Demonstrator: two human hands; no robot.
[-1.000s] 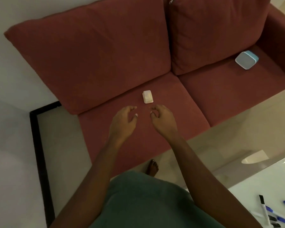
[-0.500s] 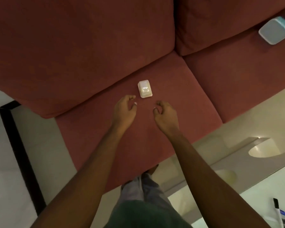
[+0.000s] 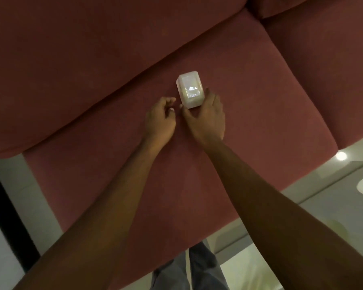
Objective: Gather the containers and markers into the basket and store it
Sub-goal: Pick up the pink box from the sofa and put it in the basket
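Note:
A small white translucent container [image 3: 190,88] lies on the left seat cushion of a red sofa [image 3: 249,97]. My right hand [image 3: 205,120] grips it from the near side, with the thumb on its left edge and fingers on its right edge. Just to its left, my left hand [image 3: 160,119] hovers with its fingers loosely curled and holds nothing. No basket or markers are in view.
The sofa's back cushions [image 3: 71,49] fill the top of the view. Pale floor [image 3: 249,256] runs along the sofa's front edge at the lower right, and a black frame edge [image 3: 6,216] stands at the far left. My legs [image 3: 189,271] show below.
I have leaned closer to the sofa. My right hand reached forward and took hold of the white container. The blue-lidded container and the markers have left the view.

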